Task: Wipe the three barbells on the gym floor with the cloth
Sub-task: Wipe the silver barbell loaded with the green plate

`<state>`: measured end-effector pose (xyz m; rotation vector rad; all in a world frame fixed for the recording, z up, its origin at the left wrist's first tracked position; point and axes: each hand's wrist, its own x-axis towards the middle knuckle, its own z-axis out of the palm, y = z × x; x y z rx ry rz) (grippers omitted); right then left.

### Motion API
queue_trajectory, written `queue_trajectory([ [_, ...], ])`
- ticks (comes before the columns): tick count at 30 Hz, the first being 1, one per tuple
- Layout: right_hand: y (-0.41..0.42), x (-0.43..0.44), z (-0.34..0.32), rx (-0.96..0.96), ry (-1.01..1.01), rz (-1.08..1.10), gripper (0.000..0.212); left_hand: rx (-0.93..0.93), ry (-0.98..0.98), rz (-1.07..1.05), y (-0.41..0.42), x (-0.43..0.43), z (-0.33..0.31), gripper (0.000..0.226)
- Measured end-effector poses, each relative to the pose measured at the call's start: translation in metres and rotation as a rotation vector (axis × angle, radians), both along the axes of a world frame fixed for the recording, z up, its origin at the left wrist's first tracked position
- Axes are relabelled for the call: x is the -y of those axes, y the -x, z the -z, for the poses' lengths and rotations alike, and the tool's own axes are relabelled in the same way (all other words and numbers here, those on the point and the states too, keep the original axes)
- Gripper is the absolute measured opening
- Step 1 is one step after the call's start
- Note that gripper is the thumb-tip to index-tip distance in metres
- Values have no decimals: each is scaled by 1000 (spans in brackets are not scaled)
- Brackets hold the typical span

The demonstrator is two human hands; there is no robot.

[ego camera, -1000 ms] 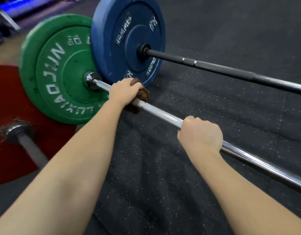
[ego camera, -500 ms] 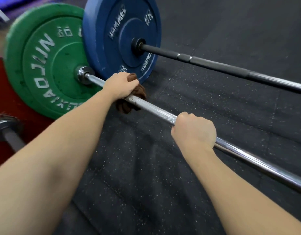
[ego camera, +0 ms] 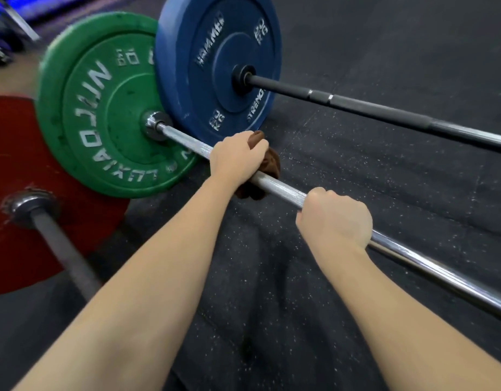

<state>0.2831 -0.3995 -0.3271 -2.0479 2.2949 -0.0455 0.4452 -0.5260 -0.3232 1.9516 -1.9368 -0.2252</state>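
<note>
Three barbells lie side by side on the black rubber floor. The middle chrome bar (ego camera: 280,189) runs from the green plate (ego camera: 102,108) down to the right. My left hand (ego camera: 236,159) grips a brown cloth (ego camera: 272,162) wrapped round that bar, a short way from the green plate. My right hand (ego camera: 335,218) grips the same bar bare, further right. The far black bar (ego camera: 379,108) carries a blue plate (ego camera: 218,66). The near dark bar (ego camera: 63,249) carries a red plate (ego camera: 12,153).
The speckled rubber floor (ego camera: 272,277) stretches below and to the right of the bars. Blurred equipment and blue light (ego camera: 23,7) sit at the top left corner.
My left hand with the cloth has slid along the chrome bar away from the green plate, closer to my right hand. The right hand keeps its grip.
</note>
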Motion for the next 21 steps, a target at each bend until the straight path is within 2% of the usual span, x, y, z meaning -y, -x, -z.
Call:
queue_trajectory([
  [2, 1, 1, 1, 6, 3, -7, 20, -3, -12, 39, -2, 3, -3, 30],
  [6, 2, 0, 0, 25, -2, -33, 13, 18, -179, 165, -18, 22, -16, 36],
  [15, 4, 0, 1, 52, 9, -49, 15, 23, -59, -64, -26, 32, -12, 31],
  [17, 3, 0, 1, 62, 10, -40, 9, -3, -41, -75, -19, 26, -11, 31],
  [21, 2, -1, -1, 63, 10, -28, 12, -7, -11, -63, -3, 10, -8, 25],
])
